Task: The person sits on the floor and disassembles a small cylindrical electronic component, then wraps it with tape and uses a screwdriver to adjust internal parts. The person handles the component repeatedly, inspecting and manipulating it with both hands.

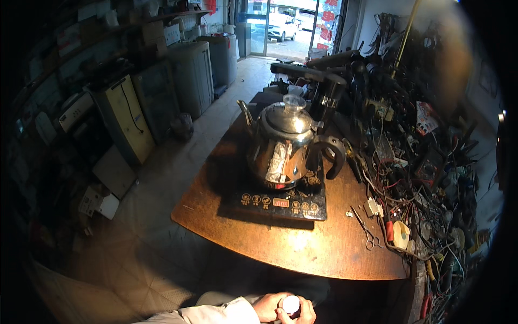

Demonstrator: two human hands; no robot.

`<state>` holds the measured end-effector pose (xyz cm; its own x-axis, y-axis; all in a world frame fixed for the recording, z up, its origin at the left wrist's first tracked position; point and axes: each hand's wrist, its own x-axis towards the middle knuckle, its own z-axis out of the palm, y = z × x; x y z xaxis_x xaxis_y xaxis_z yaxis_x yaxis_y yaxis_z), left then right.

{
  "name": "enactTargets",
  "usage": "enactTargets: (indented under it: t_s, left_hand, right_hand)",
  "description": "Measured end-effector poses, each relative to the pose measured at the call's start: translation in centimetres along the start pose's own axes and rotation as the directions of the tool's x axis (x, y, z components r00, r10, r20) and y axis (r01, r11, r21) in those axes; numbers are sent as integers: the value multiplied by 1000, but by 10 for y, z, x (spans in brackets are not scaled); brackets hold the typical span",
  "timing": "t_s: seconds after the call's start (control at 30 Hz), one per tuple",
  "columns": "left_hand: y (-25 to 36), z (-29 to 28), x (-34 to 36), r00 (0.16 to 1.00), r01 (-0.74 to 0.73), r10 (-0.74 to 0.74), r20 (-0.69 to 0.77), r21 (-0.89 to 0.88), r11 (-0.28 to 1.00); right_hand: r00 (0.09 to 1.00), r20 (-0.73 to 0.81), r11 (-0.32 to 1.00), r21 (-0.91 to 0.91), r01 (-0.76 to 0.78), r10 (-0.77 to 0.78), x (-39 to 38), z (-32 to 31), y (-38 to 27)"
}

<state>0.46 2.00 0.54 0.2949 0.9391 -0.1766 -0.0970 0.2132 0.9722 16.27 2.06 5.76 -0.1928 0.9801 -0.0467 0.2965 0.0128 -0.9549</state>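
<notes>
Low in the view, beyond the table's front edge, my two hands are close together. Between them is a small round object with a bright white top [290, 304]; its exact kind does not show. My left hand [267, 307], below a pale sleeve, closes on it from one side. Fingers of my right hand [305, 312] wrap the other side. Farther off, a shiny metal kettle [264, 156] with a clear lid knob and dark handle stands on a black induction cooker [243, 210] whose display is lit.
The cooker sits on a brown wooden table [302, 248]. Scissors [370, 237] and a red-handled tool [389, 231] lie at its right, beside heaped wires and parts [426, 162]. Old appliances [191, 78] line the left wall. A glass doorway [291, 27] is at the back.
</notes>
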Motion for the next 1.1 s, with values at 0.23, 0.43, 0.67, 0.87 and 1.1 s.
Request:
enactTargets:
  t_s: [0.23, 0.43, 0.67, 0.87, 1.1]
  left_hand:
    - [9, 11, -4, 997, 0, 6, -75, 81, 997]
    - [5, 11, -4, 997, 29, -24, -73, 61, 998]
    - [-1, 3, 0, 996, -75, 77, -41, 61, 995]
    - [-17, 14, 0, 995, -34, 42, -92, 80, 996]
    - [-22, 10, 0, 1000, -5, 5, 0, -158, 987]
  right_hand:
    - [1000, -15, 1000, -9, 8, -8, -5, -2, 1]
    - [1000, -18, 1000, -14, 2, -2, -8, -3, 1]
    - [1000, -11, 999, -33, 2, -3, -10, -4, 1]
    - [998, -52, 1000, 4, -19, 20, -15, -1, 3]
    - [995, -82, 998, -6, 58, -58, -8, -1, -11]
